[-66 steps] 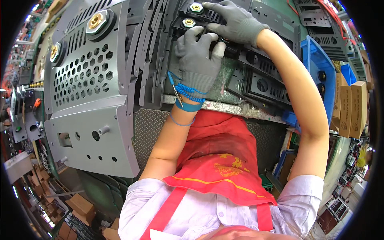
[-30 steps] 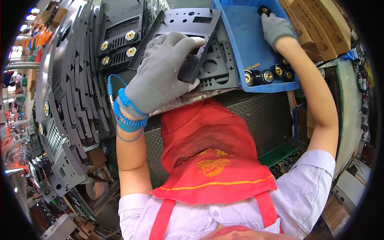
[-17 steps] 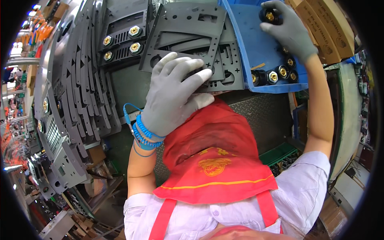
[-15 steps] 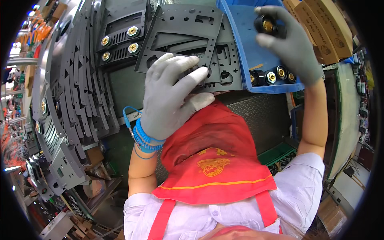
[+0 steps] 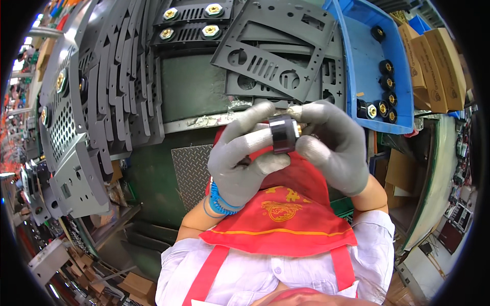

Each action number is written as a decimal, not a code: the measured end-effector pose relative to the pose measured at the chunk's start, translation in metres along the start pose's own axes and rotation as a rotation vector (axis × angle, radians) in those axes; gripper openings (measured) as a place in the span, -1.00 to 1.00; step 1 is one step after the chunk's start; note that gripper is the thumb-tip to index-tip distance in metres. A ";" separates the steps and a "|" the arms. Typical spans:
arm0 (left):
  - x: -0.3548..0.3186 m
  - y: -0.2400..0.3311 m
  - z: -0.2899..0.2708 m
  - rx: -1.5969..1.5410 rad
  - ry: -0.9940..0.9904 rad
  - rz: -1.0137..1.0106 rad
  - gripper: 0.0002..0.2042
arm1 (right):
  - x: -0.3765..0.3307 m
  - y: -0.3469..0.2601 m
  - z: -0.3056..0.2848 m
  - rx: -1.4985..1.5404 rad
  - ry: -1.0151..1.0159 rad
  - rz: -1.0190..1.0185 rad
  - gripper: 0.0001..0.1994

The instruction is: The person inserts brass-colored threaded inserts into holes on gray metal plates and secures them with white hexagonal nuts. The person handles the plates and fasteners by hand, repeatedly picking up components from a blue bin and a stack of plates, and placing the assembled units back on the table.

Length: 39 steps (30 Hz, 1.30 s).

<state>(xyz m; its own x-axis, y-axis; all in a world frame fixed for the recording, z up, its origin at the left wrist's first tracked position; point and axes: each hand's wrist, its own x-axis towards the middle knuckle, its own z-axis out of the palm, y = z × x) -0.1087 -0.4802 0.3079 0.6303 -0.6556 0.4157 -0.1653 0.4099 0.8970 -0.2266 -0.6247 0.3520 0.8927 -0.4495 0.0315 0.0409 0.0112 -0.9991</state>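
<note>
A black round socket [image 5: 282, 136] with a brass end is held in front of my red apron. My left hand [image 5: 239, 159], in a grey glove with whitish fingertips, grips its black body between thumb and fingers. From the other side, the gloved fingers of my right hand [image 5: 338, 147] close around the brass end, partly hiding it. Beyond my hands lie stacked dark grey metal panels [image 5: 273, 69] with slots and round cutouts. At the right, a blue plastic bin [image 5: 365, 66] contains several more black sockets [image 5: 386, 82] with brass centres.
Many curved grey metal panels [image 5: 115, 81] stand in a row at the left. Dark panels fitted with brass and hex-nut sockets [image 5: 211, 31] lie at the far side of the green bench [image 5: 191, 89]. Cardboard boxes [image 5: 434, 71] stand beyond the blue bin.
My right hand has come from over the blue bin to my chest, bringing a black socket. My left hand has moved down and right and closed on it. The view has shifted.
</note>
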 end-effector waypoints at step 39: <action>-0.019 -0.027 -0.042 -1.125 0.000 -0.734 -0.50 | 0.040 0.000 0.020 -0.964 -0.207 -0.562 -0.67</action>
<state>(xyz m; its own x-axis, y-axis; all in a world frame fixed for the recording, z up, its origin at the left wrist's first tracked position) -0.0841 -0.4526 0.2695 0.3037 -0.9470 -0.1045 0.9170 0.2607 0.3019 -0.1819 -0.6244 0.3542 0.9176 -0.0163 0.3973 0.1769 -0.8781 -0.4446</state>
